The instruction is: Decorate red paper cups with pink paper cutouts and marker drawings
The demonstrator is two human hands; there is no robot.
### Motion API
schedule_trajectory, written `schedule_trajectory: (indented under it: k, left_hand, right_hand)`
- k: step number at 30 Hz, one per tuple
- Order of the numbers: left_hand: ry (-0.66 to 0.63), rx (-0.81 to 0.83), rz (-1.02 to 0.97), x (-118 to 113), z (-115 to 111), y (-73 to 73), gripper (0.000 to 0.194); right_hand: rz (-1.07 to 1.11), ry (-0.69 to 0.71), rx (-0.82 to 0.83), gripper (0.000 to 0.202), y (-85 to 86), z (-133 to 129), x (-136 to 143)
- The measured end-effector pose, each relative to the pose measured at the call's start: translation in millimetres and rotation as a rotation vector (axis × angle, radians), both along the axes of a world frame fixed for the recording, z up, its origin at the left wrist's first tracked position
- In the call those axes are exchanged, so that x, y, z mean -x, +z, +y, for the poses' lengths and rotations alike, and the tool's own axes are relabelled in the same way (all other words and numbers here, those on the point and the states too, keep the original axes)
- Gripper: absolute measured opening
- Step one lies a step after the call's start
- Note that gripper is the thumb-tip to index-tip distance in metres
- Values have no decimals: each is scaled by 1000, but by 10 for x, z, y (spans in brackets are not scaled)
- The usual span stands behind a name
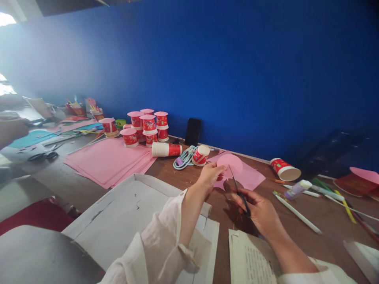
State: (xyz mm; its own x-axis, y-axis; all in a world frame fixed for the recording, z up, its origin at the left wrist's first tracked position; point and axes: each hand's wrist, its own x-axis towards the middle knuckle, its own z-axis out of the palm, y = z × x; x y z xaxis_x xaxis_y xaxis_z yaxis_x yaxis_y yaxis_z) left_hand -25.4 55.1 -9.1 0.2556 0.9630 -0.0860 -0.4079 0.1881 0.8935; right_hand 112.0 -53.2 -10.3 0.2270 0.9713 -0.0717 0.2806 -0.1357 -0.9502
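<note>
My left hand point(212, 173) pinches the lower left edge of a round pink paper disc point(229, 161), held above the table. In my right hand point(257, 207) is a pair of black-handled scissors point(241, 196), fingers wrapped round the handles. The blades point up and left, their tips at the disc's lower edge. Behind and under the disc lies a larger pink paper piece point(251, 176) with cut edges. To the left of it a red paper cup point(201, 155) leans beside a coiled light-blue cord point(186, 157).
Red cups topped with pink discs point(149, 123) stand stacked at the back, near nested cups point(167, 149) and pink sheets point(109, 161). A white box lid point(118, 221) and a printed booklet point(251, 258) lie in front. Right are a tipped cup point(280, 169), glue stick point(297, 189) and pens.
</note>
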Motion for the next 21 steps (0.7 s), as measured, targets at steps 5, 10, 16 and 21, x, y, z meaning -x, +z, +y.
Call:
schedule_trajectory:
  k: [5, 10, 16, 21]
  left_hand:
    - [-4, -3, -38, -15, 4, -30, 40]
    - [-6, 3, -72, -16, 2, -32, 41]
    - [2, 5, -87, -23, 8, -42, 39]
    - [9, -7, -64, -24, 17, -78, 36]
  right_hand:
    - [-44, 14, 12, 50, 17, -11, 1]
    - [-51, 14, 9, 52, 108, -25, 42]
    - [-68, 31, 6, 50, 36, -5, -5]
    - [1, 45, 98, 56, -19, -4, -98]
